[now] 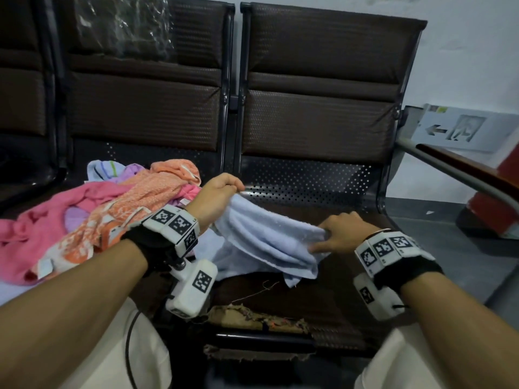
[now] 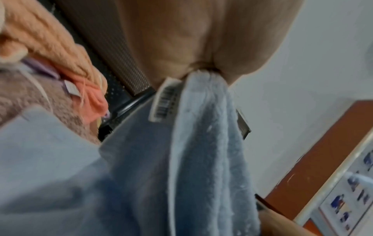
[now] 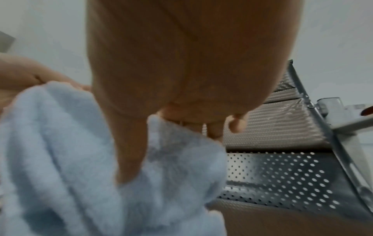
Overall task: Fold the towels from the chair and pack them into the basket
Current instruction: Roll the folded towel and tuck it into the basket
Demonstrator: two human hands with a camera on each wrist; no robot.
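A light blue towel [image 1: 269, 242] hangs bunched between my two hands above the right chair seat [image 1: 323, 290]. My left hand [image 1: 224, 189] pinches one end of it, lifted a little; in the left wrist view the blue towel [image 2: 201, 143] drops from the closed fingers [image 2: 201, 70], with a barcode tag [image 2: 164, 102] beside them. My right hand [image 1: 334, 234] grips the other end lower down; in the right wrist view its thumb [image 3: 129, 151] lies across the towel [image 3: 70, 159]. A heap of pink and orange towels [image 1: 92, 220] lies on the left seat. No basket is in view.
Dark brown chair backs [image 1: 317, 88] rise behind the seats. The perforated metal strip [image 1: 309, 178] at the back of the right seat is bare. A frayed tan cloth [image 1: 252, 318] hangs at the seat's front edge. A grey rail [image 1: 463, 175] and red-brown ledge run at right.
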